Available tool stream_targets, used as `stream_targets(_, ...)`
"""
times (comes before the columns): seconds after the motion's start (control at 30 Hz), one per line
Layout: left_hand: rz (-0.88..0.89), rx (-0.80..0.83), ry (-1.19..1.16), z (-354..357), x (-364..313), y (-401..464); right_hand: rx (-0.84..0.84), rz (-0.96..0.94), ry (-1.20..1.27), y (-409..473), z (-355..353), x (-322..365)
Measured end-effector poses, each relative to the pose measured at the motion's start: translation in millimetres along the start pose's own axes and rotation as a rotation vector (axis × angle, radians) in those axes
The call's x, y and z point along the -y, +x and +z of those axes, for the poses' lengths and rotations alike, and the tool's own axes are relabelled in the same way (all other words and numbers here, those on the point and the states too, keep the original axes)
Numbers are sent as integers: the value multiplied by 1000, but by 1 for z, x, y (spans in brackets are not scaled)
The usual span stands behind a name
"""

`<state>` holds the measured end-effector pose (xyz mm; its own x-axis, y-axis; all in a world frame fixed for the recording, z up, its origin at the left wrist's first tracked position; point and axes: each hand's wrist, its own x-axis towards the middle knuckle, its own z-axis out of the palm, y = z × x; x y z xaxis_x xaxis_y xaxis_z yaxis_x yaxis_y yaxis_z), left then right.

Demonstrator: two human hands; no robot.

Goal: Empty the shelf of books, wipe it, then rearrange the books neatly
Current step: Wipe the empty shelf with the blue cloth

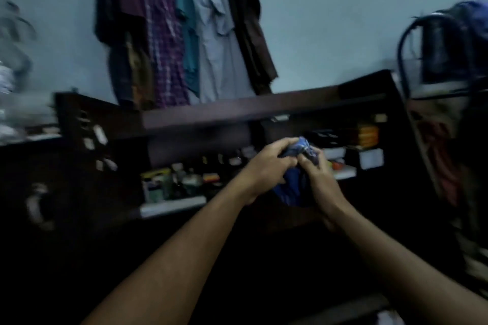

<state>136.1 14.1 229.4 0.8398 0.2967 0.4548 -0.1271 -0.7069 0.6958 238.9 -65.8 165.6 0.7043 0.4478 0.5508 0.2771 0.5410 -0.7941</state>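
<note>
bunching a blue cloth [295, 187] in front of the chest, the left hand [266, 163] curls its fingers over the top of it while the right hand [319, 179] pinches a fold from the side, so both grip the cloth and the rest hangs loose below. behind it the dark shelf [237, 108] looks bare along its top board. the lower ledge [171, 206] is crowded with small bottles [184, 179], and a stack of books [367, 134] sits in the right-hand compartment. the likely slip is the dangling tail of cloth sweeping those bottles over. hanging clothes [184, 34] further back could snag too. blur hides finer detail.
</note>
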Motion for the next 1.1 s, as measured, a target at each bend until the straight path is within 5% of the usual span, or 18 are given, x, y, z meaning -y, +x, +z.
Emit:
stream_targets(0.1, -104, 253, -152, 69, 57, -15, -54, 77, -313, -46, -73, -63)
stream_targets(0.23, -142, 261, -167, 119, 135, -43, -116, 154, -732, -87, -127, -116)
stream_targets(0.37, -187, 194, 133, 134, 220, -57, -90, 287, -1040, -90, -167, -147)
stream_targets(0.47, -246, 189, 560, 134, 296, -64, 86, 354, -1480, -78, -195, -183)
stream_targets(0.53, -354, 146, 630, 133, 334, -63, 222, 493, -1679, -74, -207, -209)
stream_targets(0.8, -469, 202, 617, 139, 354, -61, 316, 641, -1804, -47, -191, -248)
stream_targets(1.0, -490, 241, 713, 141, 344, -61, 619, 361, -1565, -96, -127, -245)
stream_targets(1.1, -526, 294, 744, 144, 339, -61, 721, 318, -1591, -85, -155, -236)
